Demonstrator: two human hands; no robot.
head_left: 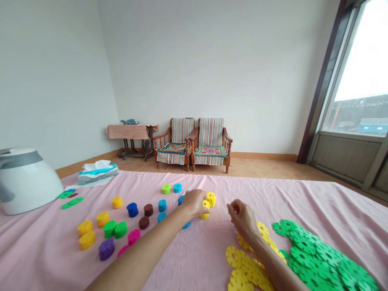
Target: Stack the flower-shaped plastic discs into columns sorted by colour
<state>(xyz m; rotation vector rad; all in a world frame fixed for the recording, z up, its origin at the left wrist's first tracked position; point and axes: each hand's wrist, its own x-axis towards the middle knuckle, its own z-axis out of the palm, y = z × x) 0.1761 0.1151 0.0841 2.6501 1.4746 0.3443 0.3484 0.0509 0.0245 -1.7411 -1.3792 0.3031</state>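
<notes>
My left hand [194, 202] reaches across the pink cloth and is closed on a stack of yellow snowflake discs [209, 200], near the blue stacks [162, 205]. To its right, my right hand [241, 217] hovers with its fingers curled; what they hold, if anything, I cannot make out. Just below that hand lies a loose pile of yellow discs [247, 268]. A larger pile of green discs [318, 258] spreads at the lower right.
Small stacks in yellow [86, 234], green [115, 229], purple [106, 249], magenta, brown and blue stand on the pink cloth [197, 258] at the left. A white appliance [26, 180] and a tissue pack [97, 171] sit far left. Two wooden armchairs [194, 143] stand by the wall.
</notes>
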